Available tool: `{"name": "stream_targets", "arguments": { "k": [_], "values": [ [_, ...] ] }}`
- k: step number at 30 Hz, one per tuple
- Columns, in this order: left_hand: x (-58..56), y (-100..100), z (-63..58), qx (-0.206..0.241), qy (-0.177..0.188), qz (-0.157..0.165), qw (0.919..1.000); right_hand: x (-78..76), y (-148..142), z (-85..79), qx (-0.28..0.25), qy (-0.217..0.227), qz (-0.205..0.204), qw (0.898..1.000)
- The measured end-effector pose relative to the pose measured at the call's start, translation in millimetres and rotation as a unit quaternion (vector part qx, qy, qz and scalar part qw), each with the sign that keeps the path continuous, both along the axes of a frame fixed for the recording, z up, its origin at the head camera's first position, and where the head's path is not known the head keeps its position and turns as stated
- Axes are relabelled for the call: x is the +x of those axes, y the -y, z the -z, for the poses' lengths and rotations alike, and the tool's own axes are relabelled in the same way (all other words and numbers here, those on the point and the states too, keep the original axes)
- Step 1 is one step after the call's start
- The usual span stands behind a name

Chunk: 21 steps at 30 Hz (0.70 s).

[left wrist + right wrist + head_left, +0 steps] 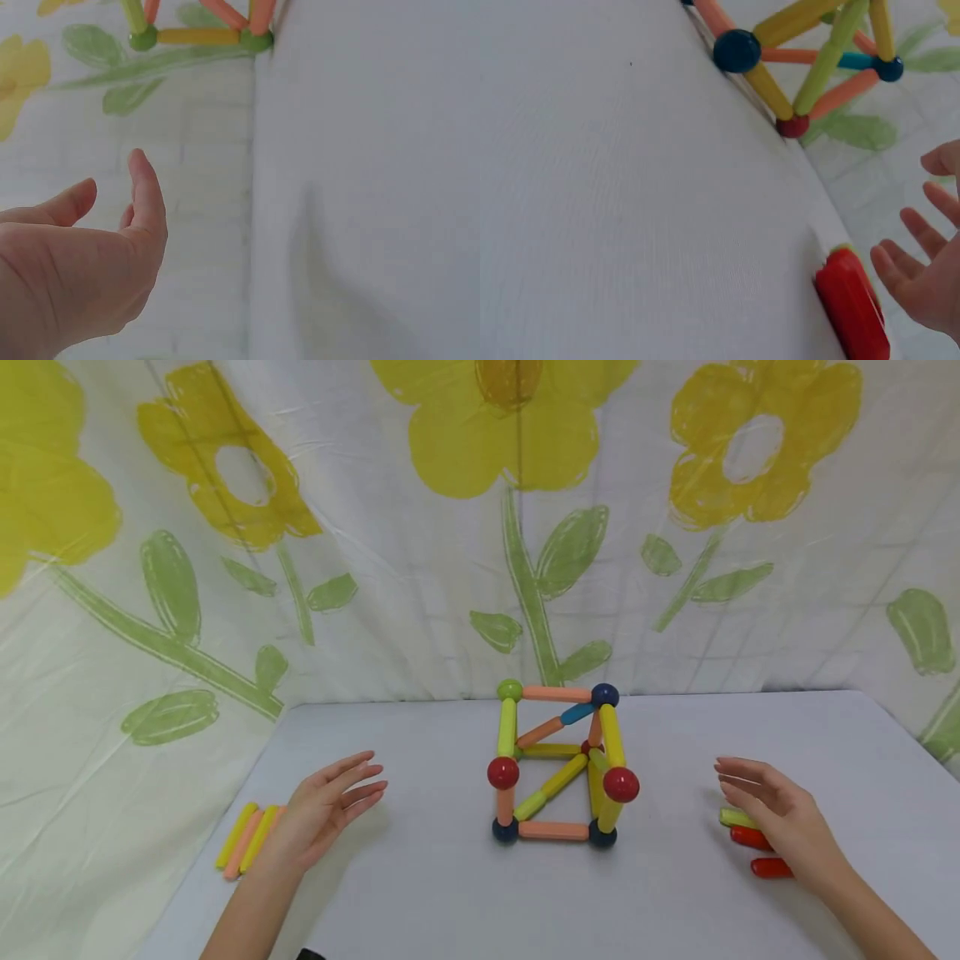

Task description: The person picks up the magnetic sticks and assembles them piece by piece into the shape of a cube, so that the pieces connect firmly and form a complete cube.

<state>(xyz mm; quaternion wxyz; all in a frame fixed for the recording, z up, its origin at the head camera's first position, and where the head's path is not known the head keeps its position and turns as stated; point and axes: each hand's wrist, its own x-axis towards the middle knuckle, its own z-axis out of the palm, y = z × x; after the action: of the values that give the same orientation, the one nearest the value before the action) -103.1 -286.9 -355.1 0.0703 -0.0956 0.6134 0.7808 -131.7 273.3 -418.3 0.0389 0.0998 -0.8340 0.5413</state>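
Note:
A box-shaped frame of coloured rods and balls stands mid-table, with a red ball (pixel 621 784) at its front right top corner and a dark blue ball (pixel 506 829) at its front left bottom. A salmon rod (pixel 555 831) joins the two front bottom balls. To the left of the frame my left hand (pixel 326 810) hovers with relaxed, slightly bent fingers and nothing in them. On the other side my right hand (pixel 787 818) is held above several loose rods, fingers loosely bent, holding nothing. In the right wrist view a red rod (pixel 853 304) lies below the fingers.
Yellow and salmon rods (pixel 247 842) lie together at the left, partly behind the left wrist. Beside the right hand are a lime rod (pixel 737 817) and red rods (pixel 771 867). A flower-printed curtain (pixel 420 577) hangs along the back edge of the white table (pixel 420 902).

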Motion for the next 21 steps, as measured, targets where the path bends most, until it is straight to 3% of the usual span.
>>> {"name": "stream_targets", "arguments": {
  "k": [5, 9, 14, 17, 21],
  "values": [
    [18.7, 53, 14.7, -0.011, -0.01, -0.038, 0.9992, 3.6, -26, 6.7, 0.064, 0.014, 0.003, 0.998],
    [30.7, 82, 21.6, -0.037, 0.002, -0.059, 0.9976, 4.2, -41, 10.1, 0.104, 0.032, 0.0, 0.994],
    [40.8, 102, 27.2, -0.09, 0.01, -0.095, 0.9914, 1.4, -49, 13.3, 0.139, 0.093, 0.007, 0.986],
    [44.7, 111, 31.0, -0.082, -0.011, -0.122, 0.9891, -0.6, -51, 15.4, 0.141, 0.101, 0.004, 0.985],
    [45.7, 119, 32.9, -0.069, -0.011, -0.141, 0.9876, -1.8, -53, 21.1, 0.125, 0.09, -0.005, 0.988]
  ]
}}
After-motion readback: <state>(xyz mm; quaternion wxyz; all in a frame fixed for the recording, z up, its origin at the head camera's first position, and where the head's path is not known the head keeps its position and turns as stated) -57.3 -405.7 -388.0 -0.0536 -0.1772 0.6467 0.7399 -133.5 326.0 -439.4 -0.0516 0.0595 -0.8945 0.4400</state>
